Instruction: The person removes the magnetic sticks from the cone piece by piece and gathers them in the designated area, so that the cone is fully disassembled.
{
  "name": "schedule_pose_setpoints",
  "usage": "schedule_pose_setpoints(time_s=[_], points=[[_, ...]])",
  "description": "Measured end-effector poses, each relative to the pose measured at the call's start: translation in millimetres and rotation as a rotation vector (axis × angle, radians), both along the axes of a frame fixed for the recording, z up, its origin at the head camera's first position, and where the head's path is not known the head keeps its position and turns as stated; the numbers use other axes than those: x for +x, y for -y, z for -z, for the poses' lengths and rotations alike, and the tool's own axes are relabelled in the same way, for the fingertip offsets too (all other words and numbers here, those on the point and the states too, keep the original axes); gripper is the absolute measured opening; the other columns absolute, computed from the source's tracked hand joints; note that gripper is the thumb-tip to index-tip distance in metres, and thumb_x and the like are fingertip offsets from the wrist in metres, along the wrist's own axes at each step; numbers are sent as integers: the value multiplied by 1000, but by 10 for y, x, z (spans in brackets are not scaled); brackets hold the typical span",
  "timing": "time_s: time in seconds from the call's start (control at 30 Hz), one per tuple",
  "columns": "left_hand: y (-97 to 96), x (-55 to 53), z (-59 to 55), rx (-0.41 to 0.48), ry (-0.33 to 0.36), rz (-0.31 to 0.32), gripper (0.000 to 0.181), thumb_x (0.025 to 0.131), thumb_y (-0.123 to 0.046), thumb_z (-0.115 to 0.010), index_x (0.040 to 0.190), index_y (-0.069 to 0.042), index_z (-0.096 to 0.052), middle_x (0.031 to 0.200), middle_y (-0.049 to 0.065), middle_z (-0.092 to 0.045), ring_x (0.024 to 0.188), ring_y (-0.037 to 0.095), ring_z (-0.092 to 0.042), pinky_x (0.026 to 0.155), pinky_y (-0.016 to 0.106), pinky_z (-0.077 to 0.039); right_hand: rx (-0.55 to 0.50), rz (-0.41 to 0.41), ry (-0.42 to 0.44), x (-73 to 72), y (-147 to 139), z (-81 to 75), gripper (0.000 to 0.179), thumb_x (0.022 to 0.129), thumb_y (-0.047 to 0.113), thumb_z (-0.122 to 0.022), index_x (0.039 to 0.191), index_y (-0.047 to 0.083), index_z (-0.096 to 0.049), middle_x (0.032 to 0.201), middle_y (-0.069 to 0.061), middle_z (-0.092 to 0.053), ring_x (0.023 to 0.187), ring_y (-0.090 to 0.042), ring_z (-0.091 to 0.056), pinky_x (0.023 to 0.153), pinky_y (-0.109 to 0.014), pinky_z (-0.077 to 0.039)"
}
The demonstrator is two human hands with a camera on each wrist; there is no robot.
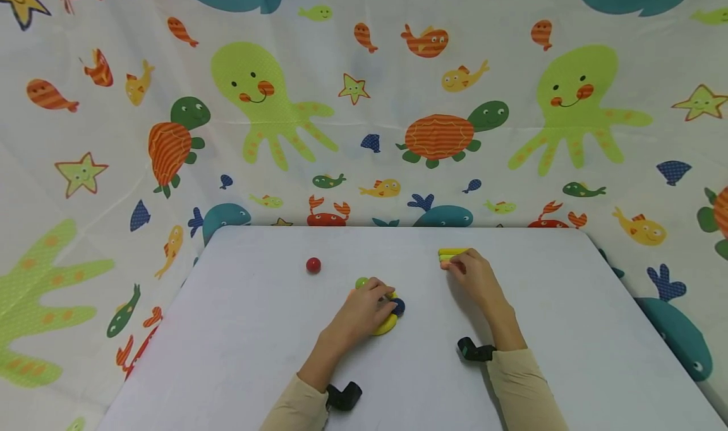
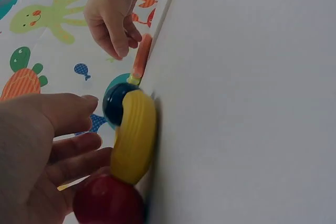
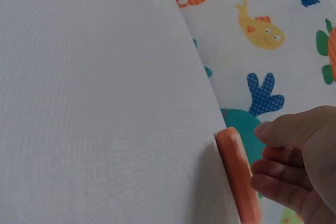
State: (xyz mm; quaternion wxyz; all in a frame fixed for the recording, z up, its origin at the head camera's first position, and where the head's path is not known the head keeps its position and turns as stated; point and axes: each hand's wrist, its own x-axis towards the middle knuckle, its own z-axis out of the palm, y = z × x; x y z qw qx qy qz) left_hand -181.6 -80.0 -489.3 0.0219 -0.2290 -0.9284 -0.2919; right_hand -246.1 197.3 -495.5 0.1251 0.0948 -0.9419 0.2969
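Observation:
My left hand (image 1: 358, 314) is over a cluster of small toy pieces, its fingers loosely bent. Around it show a green ball (image 1: 361, 283), a dark blue ball (image 1: 399, 307) and a yellow banana-shaped piece (image 1: 385, 325). The left wrist view has the fingers right behind the yellow piece, with a red ball (image 2: 107, 200) below. At the table's far side, my right hand (image 1: 478, 282) is beside a row of sticks, yellow (image 1: 452, 251) at the back and orange (image 3: 239, 174) in front. Thumb and fingers are apart, next to the orange stick.
Another red ball (image 1: 313, 265) sits by itself on the white table (image 1: 239, 330), left of the cluster. Behind the table's far edge hangs a cloth (image 1: 352, 191) printed with sea animals. Each wrist wears a black camera (image 1: 344, 396).

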Motion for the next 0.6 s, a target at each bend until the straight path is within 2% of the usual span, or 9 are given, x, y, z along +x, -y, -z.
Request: schedule_pose_setpoints(time_s=[0.23, 0.37, 0.6], points=[[154, -57, -51, 65, -6, -55, 32, 96, -24, -68, 124, -8, -69, 115, 5, -64, 100, 15, -64, 90, 31, -57, -16, -22, 13, 37, 75, -85, 25, 92, 18, -73, 104, -4, -71, 104, -17, -63, 90, -27, -60, 86, -45, -58], [243, -90, -59, 62, -15, -112, 33, 94, -22, -71, 124, -9, -69, 114, 4, -63, 102, 15, -60, 92, 31, -57, -19, -37, 13, 56, 140, -121, 23, 94, 16, -71, 105, -3, -71, 104, -16, -63, 90, -27, -61, 86, -44, -58], [327, -135, -9, 26, -36, -215, 34, 91, -21, -74, 122, -10, -70, 114, 2, -62, 100, 14, -56, 84, 26, -58, -6, -78, 49, 96, 272, -145, 24, 94, 17, -69, 110, -1, -71, 106, -13, -65, 91, -23, -63, 85, -41, -59]])
